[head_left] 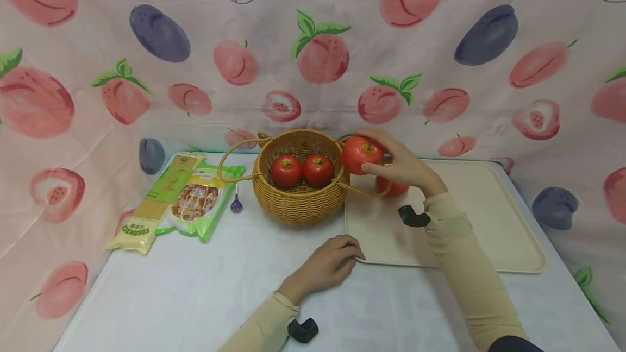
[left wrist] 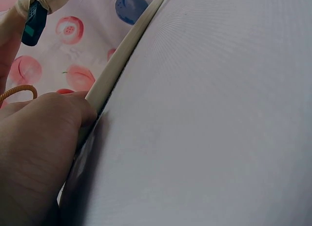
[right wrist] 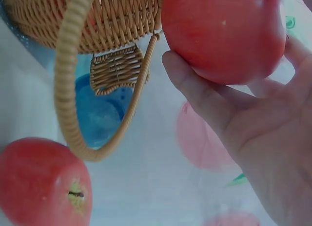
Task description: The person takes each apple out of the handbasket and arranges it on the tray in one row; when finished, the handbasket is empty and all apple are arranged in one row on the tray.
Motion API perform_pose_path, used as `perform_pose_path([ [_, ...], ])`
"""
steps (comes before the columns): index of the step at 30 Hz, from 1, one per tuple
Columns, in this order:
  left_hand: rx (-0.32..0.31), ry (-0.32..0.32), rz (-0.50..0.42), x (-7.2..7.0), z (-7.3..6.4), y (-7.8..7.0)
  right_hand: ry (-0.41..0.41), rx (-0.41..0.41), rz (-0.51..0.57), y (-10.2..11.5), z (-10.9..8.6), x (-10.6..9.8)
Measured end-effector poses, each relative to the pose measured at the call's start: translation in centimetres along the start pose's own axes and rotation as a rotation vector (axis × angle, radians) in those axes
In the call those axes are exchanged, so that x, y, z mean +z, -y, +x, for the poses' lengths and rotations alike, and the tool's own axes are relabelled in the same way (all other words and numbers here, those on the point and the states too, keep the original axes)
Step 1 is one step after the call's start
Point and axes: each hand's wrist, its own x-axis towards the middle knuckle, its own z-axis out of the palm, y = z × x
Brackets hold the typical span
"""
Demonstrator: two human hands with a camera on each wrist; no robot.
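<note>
My right hand (head_left: 403, 162) grips a red apple (head_left: 361, 155) by its sides, raised at the right rim of the wicker basket (head_left: 300, 208). Two more red apples (head_left: 286, 171) (head_left: 318, 170) sit inside the basket. Below my right hand, another apple (head_left: 393, 186) lies on the cream tray (head_left: 469, 211), partly hidden by the hand and a basket handle (right wrist: 66, 89). My left hand (head_left: 325, 265) holds the tray's near left corner, fingers bent at its rim. In the left wrist view, the thumb side of that hand lies against the tray edge (left wrist: 119, 60).
Left of the basket lie a long noodle packet (head_left: 161, 194), a green-edged food bag (head_left: 200, 200) and a small purple-wrapped lollipop (head_left: 237, 204). Behind the basket, a blue plastic object (right wrist: 97, 119) shows in the right wrist view. A fruit-print cloth (head_left: 274, 31) hangs at the back.
</note>
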Motion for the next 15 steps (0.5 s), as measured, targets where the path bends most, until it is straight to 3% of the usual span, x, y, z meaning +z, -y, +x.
perform_pose_path([
  [7,-0.006,0.005,0.002,0.1,0.0,0.1,-0.073,0.048,0.037,-3.8,-0.4,-0.1],
  [15,-0.001,0.001,-0.001,0.0,0.0,0.1,-0.162,0.094,0.091,-5.2,-2.2,-0.1],
])
